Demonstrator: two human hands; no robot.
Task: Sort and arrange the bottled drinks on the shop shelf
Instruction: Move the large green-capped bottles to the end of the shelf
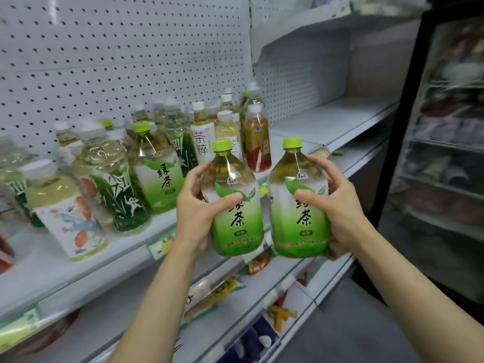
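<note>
A: Bottles in both hands, yes?

B: Yes. The left hand (201,205) grips one green tea bottle (235,205), and the right hand (337,205) grips a second green tea bottle (298,203). Both bottles are upright, with light green caps, and they are held side by side in front of the shelf edge (125,260), not standing on it.

A: How do the fingers lie?

B: On the left hand the fingers (195,172) are curled round the shoulder of its bottle and the thumb presses across the label. On the right hand the fingers (318,163) are spread a little and curved round the upper part of the second bottle, thumb also on the label. The two bottles are just beside each other; I cannot tell if they touch.

A: And on the shelf?

B: A third bottle of the same tea (157,171) stands there, left of the hands. Near it are dark green bottles (123,200), a bottle with a flower label (68,213), pale tea bottles with white caps (203,132) and a reddish brown bottle (258,140). They stand close together against the white pegboard (117,61). The right part of this shelf is bare.

A: Something else?

B: Lower shelves with snack packets (280,313), blurred, and a glass-door fridge (445,153) at the right.
</note>
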